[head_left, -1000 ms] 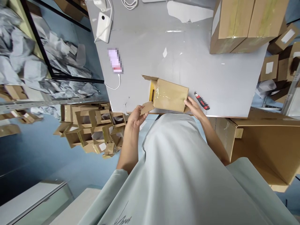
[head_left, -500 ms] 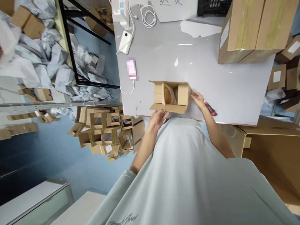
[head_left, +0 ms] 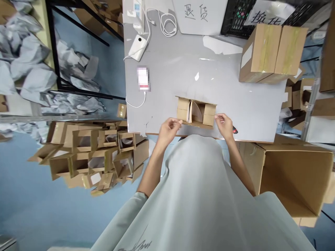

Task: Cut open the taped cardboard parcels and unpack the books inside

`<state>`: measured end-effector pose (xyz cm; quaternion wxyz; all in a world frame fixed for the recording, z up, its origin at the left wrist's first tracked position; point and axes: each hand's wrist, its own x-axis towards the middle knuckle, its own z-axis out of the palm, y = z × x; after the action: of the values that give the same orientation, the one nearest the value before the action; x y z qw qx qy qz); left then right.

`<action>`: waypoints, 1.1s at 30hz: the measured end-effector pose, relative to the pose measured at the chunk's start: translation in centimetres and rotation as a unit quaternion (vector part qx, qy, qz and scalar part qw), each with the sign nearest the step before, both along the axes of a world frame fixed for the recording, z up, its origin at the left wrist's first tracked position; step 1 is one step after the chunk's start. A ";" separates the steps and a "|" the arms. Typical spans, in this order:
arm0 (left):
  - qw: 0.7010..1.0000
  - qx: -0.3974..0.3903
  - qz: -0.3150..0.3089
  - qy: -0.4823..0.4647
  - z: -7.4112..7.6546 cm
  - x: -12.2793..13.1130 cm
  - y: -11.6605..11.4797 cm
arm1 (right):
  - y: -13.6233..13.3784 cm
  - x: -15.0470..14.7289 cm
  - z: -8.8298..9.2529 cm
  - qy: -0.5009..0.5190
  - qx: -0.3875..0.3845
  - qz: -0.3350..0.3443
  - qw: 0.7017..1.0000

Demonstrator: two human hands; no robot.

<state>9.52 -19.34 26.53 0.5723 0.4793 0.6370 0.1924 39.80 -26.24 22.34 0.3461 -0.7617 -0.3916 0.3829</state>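
In front of me on the table stands a small open cardboard box (head_left: 209, 114). A curved sheet of paper or card (head_left: 195, 111) stands up inside it. My left hand (head_left: 169, 131) has thumb and fingers pinched together at the box's near left corner. At the right end, my right hand (head_left: 225, 126) has its fingers curled in, tips against the box's side. A red and black box cutter (head_left: 235, 130) lies just right of my right wrist, partly hidden by it.
Two taped cartons (head_left: 267, 52) stand at the table's (head_left: 167, 76) back right, near a black crate (head_left: 235, 21). A phone (head_left: 143, 78) and a white power bank (head_left: 138, 47) with cables lie left. Opened boxes (head_left: 86, 153) pile up left; a large carton (head_left: 293, 174) stands right.
The box has turned slightly, and its near flap, spread outward before, now shows only as a narrow edge. My right hand has come nearer to me along the box's right end. The view has shifted.
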 end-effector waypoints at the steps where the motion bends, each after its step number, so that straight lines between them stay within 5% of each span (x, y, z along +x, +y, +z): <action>1: 0.998 0.048 -0.002 0.044 -0.6 -0.3 1.0 | 0.5 -1.2 1.1 -0.009 -0.009 0.029 0.999; 6: 0.964 0.170 -0.139 0.148 -3.6 -0.4 3.8 | 4.4 -6.7 3.9 -0.129 -0.101 0.142 0.976; 13: 0.949 0.192 -0.233 0.095 -4.9 0.1 1.7 | 9.8 -10.7 1.8 -0.201 -0.255 0.155 0.933; 28: 0.934 0.193 -0.298 0.028 -6.6 -0.7 2.7 | 7.6 -9.5 0.9 -0.254 -0.295 0.162 0.907; 33: 0.934 0.186 -0.305 0.022 -6.1 -0.9 3.1 | 6.9 -9.8 2.3 -0.253 -0.259 0.197 0.911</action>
<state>8.63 -16.22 20.47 0.4899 0.7525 0.4254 0.1133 30.02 -19.30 24.69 -0.0565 -0.8033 -0.4953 0.3259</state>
